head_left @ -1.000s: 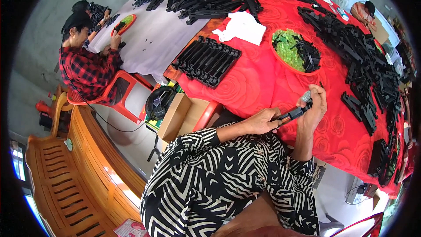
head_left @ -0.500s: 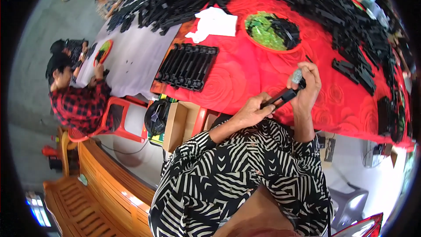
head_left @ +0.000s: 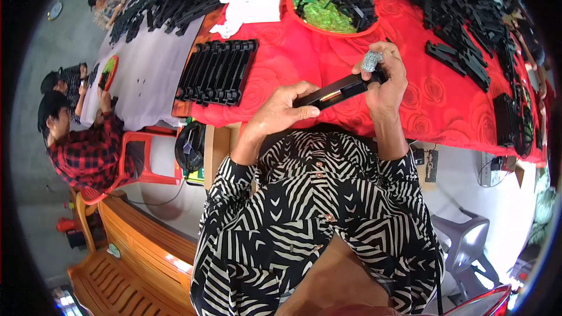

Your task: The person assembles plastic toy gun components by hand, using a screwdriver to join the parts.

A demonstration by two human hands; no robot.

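Note:
A long black plastic part with a slot along its side is held between both hands above the red tablecloth. My left hand grips its near-left end, thumb along the lower edge. At the other end my right hand closes round it, fingers curled over the top. A grey speckled pad or wrapping shows at the right fingertips; whether it is worn or pinched I cannot tell. Beyond the hands stands an orange-rimmed bowl with shiny green pieces and black strips.
A row of black assembled parts lies at the table's left edge, near a white cloth. Heaps of black parts cover the far right. A person in a checked shirt sits left, beside a wooden bench.
My left hand has moved left and up, and the black part now lies flatter, with more of its length showing. My right hand stays on the other end. The whole view has shifted.

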